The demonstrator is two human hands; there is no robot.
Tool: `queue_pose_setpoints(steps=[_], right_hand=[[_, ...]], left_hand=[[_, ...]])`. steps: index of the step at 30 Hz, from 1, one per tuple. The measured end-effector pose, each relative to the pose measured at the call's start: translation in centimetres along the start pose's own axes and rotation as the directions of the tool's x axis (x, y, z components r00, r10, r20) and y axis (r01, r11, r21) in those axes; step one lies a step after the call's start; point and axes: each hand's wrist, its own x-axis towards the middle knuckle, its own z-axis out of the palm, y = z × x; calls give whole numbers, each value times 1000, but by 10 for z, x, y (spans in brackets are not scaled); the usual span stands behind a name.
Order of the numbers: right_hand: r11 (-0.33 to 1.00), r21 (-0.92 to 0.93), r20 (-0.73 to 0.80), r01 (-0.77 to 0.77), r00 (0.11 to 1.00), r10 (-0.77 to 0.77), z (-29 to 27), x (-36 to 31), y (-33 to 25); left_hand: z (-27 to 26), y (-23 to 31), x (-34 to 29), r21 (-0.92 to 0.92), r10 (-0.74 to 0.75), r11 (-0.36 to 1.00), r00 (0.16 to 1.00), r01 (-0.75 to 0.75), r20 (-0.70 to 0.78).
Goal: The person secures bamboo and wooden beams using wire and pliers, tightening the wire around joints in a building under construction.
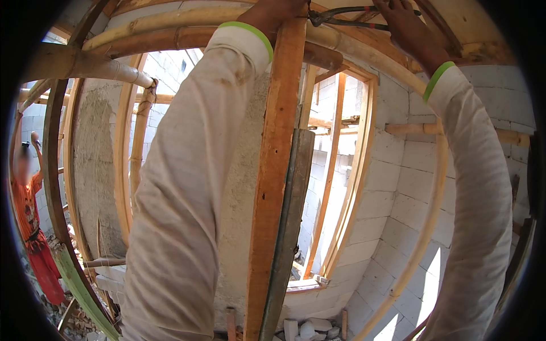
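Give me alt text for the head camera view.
A person's raised right hand holds dark pincers, left hand near the top of a wooden post, amid bamboo poles and pale block walls; a co-worker in orange is at far left.

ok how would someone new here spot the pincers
Find the upright wooden post in the middle of the view and follow it to the top edge. The pincers are just right of its top, their handles running to the right hand. Unlike the thick, pale bamboo pole below them, they are slim and dark, with two spread handles.
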Motion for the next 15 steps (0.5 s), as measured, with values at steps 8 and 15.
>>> queue_pose_setpoints(steps=[8, 15], right_hand=[[999, -39, 183, 8, 983, 0, -25, 21, -1], [988, 155, 442, 5, 894, -74, -9, 24, -1]], left_hand=[[-33, 40, 1, -312, -461, 814, 871, 490, 168], [9, 230, 7, -861, -950, 292, 229, 417, -212]])
